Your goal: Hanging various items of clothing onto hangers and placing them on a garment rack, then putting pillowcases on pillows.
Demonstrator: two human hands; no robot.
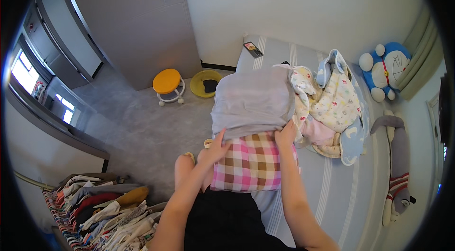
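A thin light-grey cloth (251, 101) lies spread over the far part of a pink, brown and white checked cushion (251, 163) in front of my lap. Its near hem runs across the cushion from one hand to the other. At the hem's left end my left hand (215, 149) holds the edge, index finger pointing forward along the fabric and thumb toward the middle. My right hand (285, 136) pinches the hem's right end, with its fingertips partly hidden in the folds. The near half of the checked cushion is uncovered between my forearms.
Patterned baby clothes (334, 106) lie heaped right of the cloth on the striped bed (327, 194). A phone-like device (253, 49) rests at the bed's far end. Plush toys (386, 71) line the right side. A yellow stool (167, 82), yellow basin (199, 85) and hanging clothes (109, 208) stand left.
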